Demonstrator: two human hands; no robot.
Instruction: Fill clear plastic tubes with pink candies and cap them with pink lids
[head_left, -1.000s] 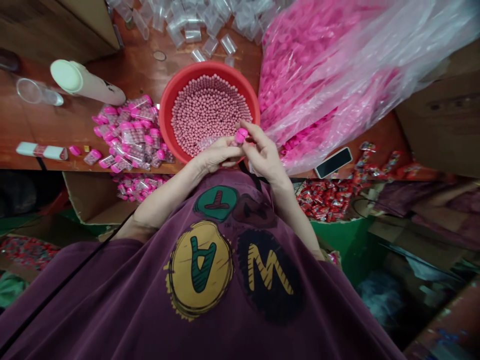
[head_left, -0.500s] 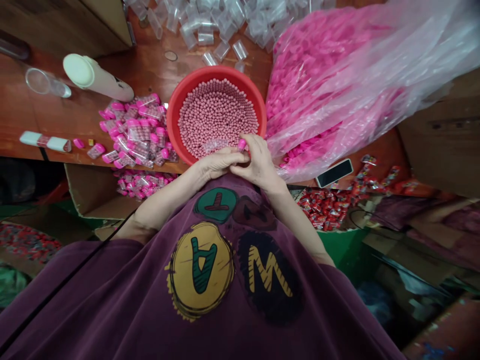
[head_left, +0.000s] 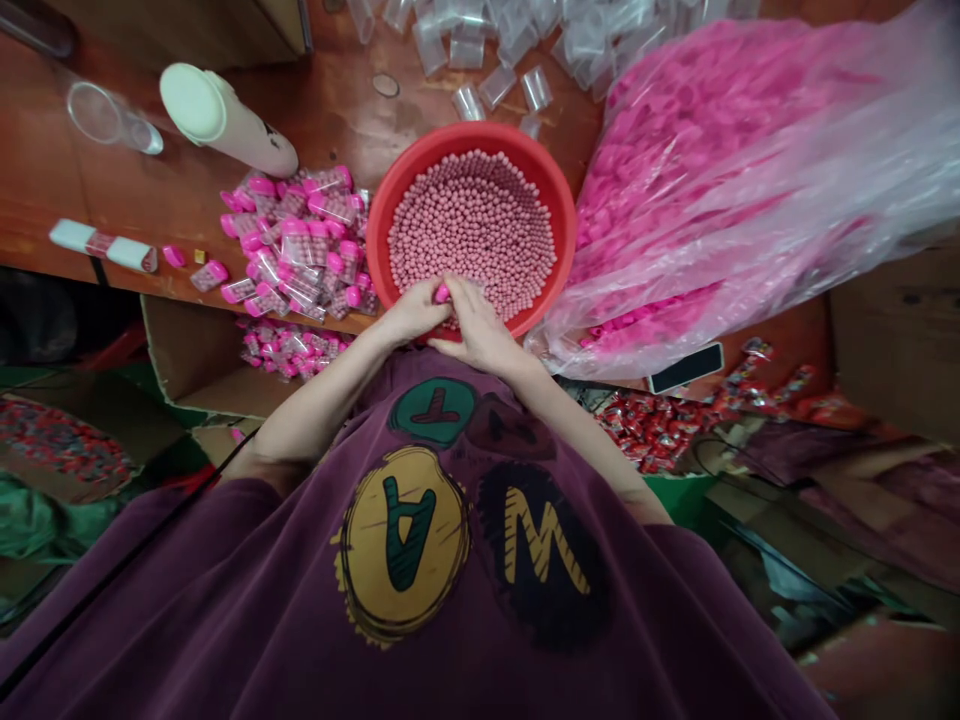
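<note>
A red bowl [head_left: 555, 185] full of small pink balls [head_left: 472, 225] stands on the wooden table's near edge. Both hands meet at its near rim. My left hand [head_left: 414, 312] is closed around a small clear tube that is mostly hidden. My right hand [head_left: 480, 335] pinches the tube's pink cap [head_left: 442, 292], fingers pressed together. Left of the bowl lies a pile of filled, pink-capped tubes [head_left: 296, 240].
A big clear bag of pink caps [head_left: 712, 170] lies right of the bowl. Empty clear tubes [head_left: 517, 40] are heaped at the back. A white bottle [head_left: 225, 120] lies at left. A phone [head_left: 686, 368], red wrapped sweets [head_left: 675, 430] and a cardboard box [head_left: 195, 370] of filled tubes sit nearby.
Both hands have drawn together and dropped to the bowl's near rim. The pink cap, held up between the fingertips a second ago, now sits low between the closed hands. The camera has shifted.
</note>
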